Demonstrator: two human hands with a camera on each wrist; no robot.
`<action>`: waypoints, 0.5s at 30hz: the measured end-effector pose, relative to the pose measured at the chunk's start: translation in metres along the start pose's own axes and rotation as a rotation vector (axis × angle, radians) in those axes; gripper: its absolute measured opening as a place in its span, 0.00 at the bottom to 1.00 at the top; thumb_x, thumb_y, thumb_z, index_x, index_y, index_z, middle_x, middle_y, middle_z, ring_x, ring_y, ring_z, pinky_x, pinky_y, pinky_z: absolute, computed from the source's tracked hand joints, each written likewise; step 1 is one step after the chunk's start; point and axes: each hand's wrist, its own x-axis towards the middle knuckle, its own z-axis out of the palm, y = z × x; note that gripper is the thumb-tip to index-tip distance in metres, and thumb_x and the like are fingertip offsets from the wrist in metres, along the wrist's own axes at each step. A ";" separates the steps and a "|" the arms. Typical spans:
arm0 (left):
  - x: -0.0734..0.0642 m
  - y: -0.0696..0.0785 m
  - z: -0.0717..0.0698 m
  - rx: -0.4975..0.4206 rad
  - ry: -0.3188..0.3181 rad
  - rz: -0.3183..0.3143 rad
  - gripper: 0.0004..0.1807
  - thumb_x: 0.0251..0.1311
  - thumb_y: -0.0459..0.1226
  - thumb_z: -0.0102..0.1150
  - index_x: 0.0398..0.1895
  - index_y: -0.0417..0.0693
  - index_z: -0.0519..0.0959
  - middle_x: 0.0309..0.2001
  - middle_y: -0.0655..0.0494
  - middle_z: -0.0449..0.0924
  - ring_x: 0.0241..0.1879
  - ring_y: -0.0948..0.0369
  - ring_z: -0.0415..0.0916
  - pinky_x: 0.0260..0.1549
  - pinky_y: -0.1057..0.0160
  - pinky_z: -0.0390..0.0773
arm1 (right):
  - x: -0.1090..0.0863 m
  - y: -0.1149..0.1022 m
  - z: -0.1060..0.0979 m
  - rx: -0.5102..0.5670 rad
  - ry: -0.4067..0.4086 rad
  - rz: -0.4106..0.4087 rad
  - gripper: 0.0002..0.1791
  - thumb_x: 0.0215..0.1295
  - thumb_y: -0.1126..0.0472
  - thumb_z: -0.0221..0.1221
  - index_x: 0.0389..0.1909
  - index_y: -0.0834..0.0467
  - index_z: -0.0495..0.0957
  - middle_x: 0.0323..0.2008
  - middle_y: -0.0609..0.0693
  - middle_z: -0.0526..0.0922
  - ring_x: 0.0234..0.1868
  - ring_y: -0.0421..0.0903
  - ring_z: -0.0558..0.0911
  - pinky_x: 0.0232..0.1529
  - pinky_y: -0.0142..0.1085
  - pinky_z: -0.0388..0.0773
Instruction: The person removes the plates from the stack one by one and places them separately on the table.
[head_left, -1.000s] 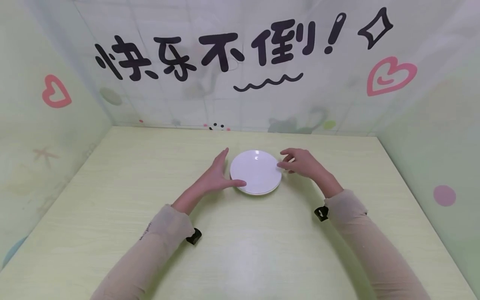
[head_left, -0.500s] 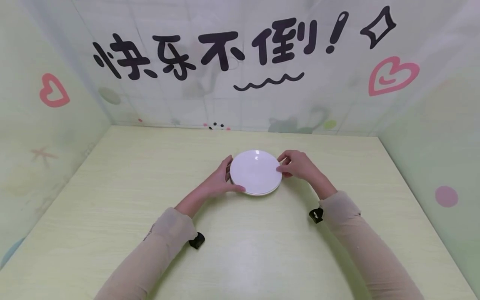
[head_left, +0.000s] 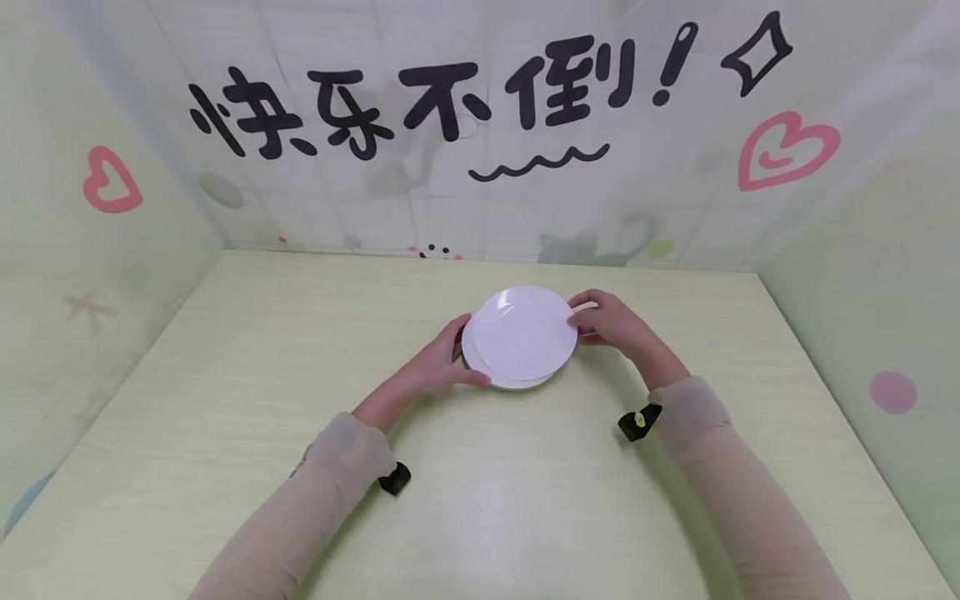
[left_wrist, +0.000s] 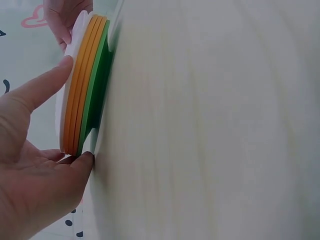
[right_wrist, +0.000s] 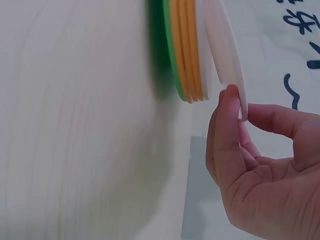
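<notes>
A white plate [head_left: 528,333] is tilted at the top of a plate stack, its right edge raised and shifted right. My right hand [head_left: 615,321] pinches that edge between thumb and fingers; the right wrist view shows a gap beneath it. Under it lies another white plate [right_wrist: 204,60]. Below come orange plates [left_wrist: 82,82] and a green plate [left_wrist: 102,75] at the bottom. My left hand [head_left: 431,364] holds the stack's left side, thumb [left_wrist: 45,85] on the white rim and fingers against the lower edge.
The stack stands on a pale wood-grain table [head_left: 480,500]. Printed walls enclose it, with a back wall [head_left: 337,200] a short way behind the plates. A black camera mount [head_left: 641,422] hangs at my right wrist.
My left hand closed in on the stack's rim. My right hand took hold of the top white plate's right edge, then raised it and drew it slightly right.
</notes>
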 end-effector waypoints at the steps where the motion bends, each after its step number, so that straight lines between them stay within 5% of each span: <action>1: 0.000 0.001 0.000 -0.001 0.002 0.003 0.64 0.50 0.34 0.77 0.80 0.39 0.38 0.81 0.43 0.43 0.80 0.50 0.46 0.79 0.55 0.53 | -0.001 0.000 -0.003 0.027 0.003 0.005 0.24 0.71 0.66 0.54 0.65 0.67 0.63 0.34 0.47 0.81 0.31 0.35 0.81 0.40 0.28 0.85; 8: 0.001 0.001 0.000 0.009 0.004 0.002 0.62 0.51 0.35 0.76 0.79 0.38 0.40 0.80 0.43 0.45 0.80 0.49 0.47 0.79 0.54 0.54 | -0.005 0.005 -0.019 0.146 0.069 0.030 0.27 0.72 0.65 0.54 0.67 0.69 0.60 0.28 0.42 0.80 0.28 0.34 0.82 0.35 0.24 0.84; 15: -0.002 0.004 0.002 0.005 0.015 -0.014 0.61 0.51 0.35 0.76 0.79 0.38 0.41 0.80 0.42 0.44 0.80 0.49 0.47 0.78 0.54 0.55 | -0.007 0.009 -0.039 0.293 0.180 0.028 0.31 0.72 0.67 0.53 0.72 0.69 0.55 0.42 0.51 0.75 0.27 0.32 0.82 0.36 0.22 0.84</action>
